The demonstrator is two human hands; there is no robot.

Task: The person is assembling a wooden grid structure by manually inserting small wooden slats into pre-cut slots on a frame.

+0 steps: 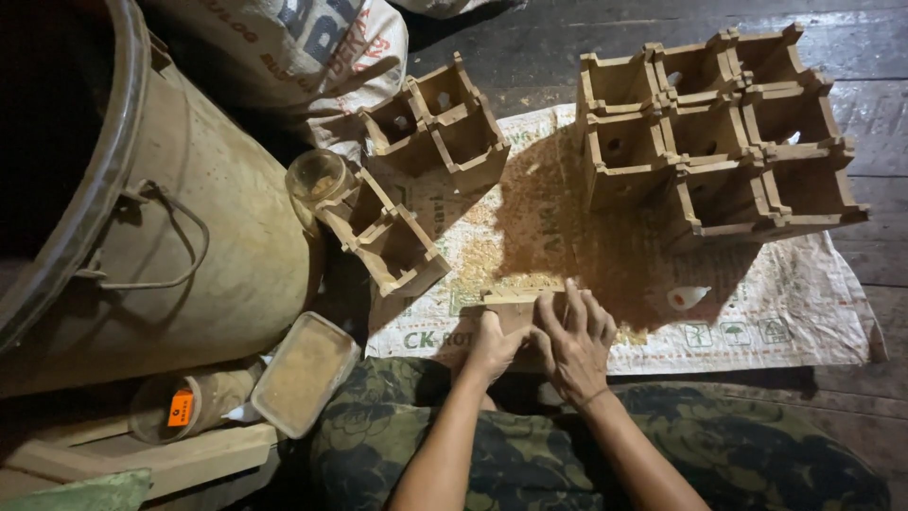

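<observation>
wooden grid boxes (pixel 719 132): tan-brown | woven sack mat (pixel 785 303): off-white, green print, sawdust-yellow patches | trousers (pixel 738 454): dark green floral pattern | drum (pixel 189 246): dusty beige | jar label (pixel 180 408): orange | floor (pixel 880 246): dark planks

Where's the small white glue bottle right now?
Head view: the small white bottle lies on the printed sack mat, right of the right hand and just below the big block of wooden compartments.
</observation>
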